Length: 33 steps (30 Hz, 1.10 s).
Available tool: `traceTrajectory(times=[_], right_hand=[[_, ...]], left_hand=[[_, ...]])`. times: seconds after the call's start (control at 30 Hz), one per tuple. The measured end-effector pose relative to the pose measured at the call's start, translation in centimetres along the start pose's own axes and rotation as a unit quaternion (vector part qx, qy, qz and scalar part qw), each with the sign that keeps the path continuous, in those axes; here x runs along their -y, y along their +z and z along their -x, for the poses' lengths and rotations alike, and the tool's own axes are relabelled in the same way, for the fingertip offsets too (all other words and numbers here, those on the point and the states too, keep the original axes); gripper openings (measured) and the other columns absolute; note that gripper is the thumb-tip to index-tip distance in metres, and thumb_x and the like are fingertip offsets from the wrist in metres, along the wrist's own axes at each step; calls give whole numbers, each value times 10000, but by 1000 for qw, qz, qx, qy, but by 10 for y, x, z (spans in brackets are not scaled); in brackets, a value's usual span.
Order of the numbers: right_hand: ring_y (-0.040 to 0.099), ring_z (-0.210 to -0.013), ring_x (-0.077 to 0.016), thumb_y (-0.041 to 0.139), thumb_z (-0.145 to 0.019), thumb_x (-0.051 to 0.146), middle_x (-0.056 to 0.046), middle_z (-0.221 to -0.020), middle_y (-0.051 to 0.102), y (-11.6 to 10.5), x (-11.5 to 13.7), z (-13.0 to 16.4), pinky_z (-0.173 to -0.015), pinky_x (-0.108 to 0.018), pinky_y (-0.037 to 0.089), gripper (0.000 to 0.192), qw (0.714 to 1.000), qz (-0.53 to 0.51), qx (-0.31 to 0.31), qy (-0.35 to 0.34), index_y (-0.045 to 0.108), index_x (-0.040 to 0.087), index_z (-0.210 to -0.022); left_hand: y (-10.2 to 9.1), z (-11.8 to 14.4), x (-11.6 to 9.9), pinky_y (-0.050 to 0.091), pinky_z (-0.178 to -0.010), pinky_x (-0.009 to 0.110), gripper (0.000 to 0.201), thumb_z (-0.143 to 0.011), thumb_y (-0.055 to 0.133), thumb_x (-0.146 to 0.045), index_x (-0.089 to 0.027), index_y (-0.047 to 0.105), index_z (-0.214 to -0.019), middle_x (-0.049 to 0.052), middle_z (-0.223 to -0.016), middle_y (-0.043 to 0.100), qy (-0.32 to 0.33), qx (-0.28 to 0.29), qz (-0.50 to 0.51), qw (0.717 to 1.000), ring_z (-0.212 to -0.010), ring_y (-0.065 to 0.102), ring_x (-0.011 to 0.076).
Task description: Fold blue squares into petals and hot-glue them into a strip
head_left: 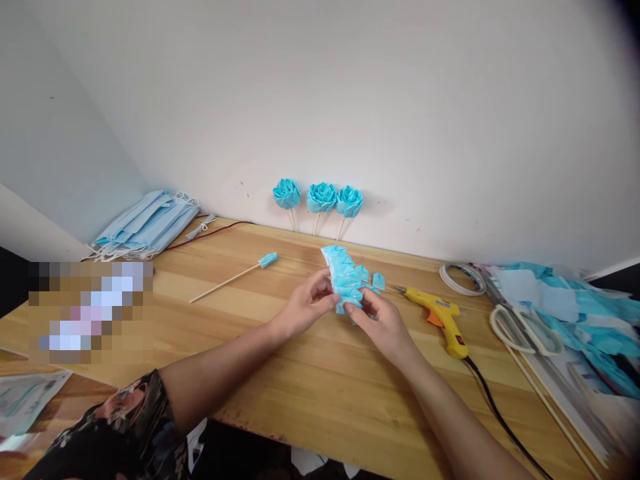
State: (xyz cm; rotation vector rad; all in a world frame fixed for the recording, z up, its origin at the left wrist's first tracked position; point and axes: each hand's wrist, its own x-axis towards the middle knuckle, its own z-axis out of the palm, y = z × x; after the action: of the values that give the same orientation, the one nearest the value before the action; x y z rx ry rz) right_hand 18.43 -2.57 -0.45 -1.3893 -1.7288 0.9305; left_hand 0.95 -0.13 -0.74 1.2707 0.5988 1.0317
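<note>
Two hands meet at the middle of the desk (310, 393), both pinching one strip (345, 277) of folded blue petals. The left hand (305, 307) has its grip pressed together on the strip's near left edge; the right hand (380, 323) has its grip closed on the near end from the right. The strip's long axis runs from that near end up and away to the far left, so most of it lies beyond the fingers, and both hands are equally close.

Counting from the left: one stack of masks (145, 223) at the far left, one stick (225, 281) with a blue tip lying flat, three finished roses (320, 198) leaning on the wall, a few loose petal bits (379, 281) just right of the strip, one glue gun (440, 317), one tape roll (463, 277), one pair of scissors (525, 330), and one heap of blue scraps (595, 320) at the far right.
</note>
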Motion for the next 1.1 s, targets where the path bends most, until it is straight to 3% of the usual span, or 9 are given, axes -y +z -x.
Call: traceTrajectory(times=[0.2, 0.3, 0.43, 0.63, 0.97, 1.1], right_hand=[[426, -570, -132, 567, -809, 388, 25, -603, 481, 0, 0, 1, -531, -253, 341, 233, 999, 36, -12, -14, 520, 205, -673], [437, -579, -135, 577, -815, 455, 21, -607, 491, -3, 0, 1, -539, -257, 351, 297, 1000, 5, -1, -19, 527, 203, -666], [470, -611, -148, 443, -891, 527, -3, -634, 524, -7, 1, 1, -572, -267, 380, 410, 998, -56, -1, -31, 531, 201, -659], [427, -568, -127, 556, -847, 487, 26, -599, 467, -5, -1, 1, -539, -250, 353, 343, 999, -51, -13, -11, 508, 202, -662], [474, -620, -150, 433, -908, 506, -6, -647, 508, -6, -5, -1, -578, -261, 389, 407, 998, -61, -24, -7, 531, 195, -665], [467, -632, -147, 506, -870, 493, 3, -663, 487, -5, -5, -1, -578, -255, 391, 345, 997, -71, 11, -11, 528, 196, -697]], left_hand=[[1, 0, 2, 452, -847, 337, 540, -780, 677, -278, -157, 474, -1265, 81, -966, 640, 6, -6, -38, 999, -903, 598, 189], [-1, -1, 4, 461, -829, 334, 546, -771, 683, -297, -154, 477, -1257, 84, -968, 639, 14, -13, -23, 1000, -899, 604, 197], [-3, -3, 5, 464, -813, 328, 561, -762, 689, -301, -145, 467, -1253, 77, -939, 632, 18, -17, -15, 1000, -885, 600, 195], [-1, -2, 6, 453, -787, 313, 513, -785, 660, -261, -136, 468, -1244, 55, -885, 609, 27, 1, -47, 999, -824, 574, 162], [-3, -3, 10, 452, -778, 327, 564, -768, 674, -271, -135, 441, -1263, 52, -872, 601, 17, 0, -29, 999, -818, 576, 169], [-2, -2, 9, 452, -777, 318, 541, -769, 677, -266, -143, 462, -1250, 52, -879, 608, 20, -5, -42, 999, -817, 575, 164]])
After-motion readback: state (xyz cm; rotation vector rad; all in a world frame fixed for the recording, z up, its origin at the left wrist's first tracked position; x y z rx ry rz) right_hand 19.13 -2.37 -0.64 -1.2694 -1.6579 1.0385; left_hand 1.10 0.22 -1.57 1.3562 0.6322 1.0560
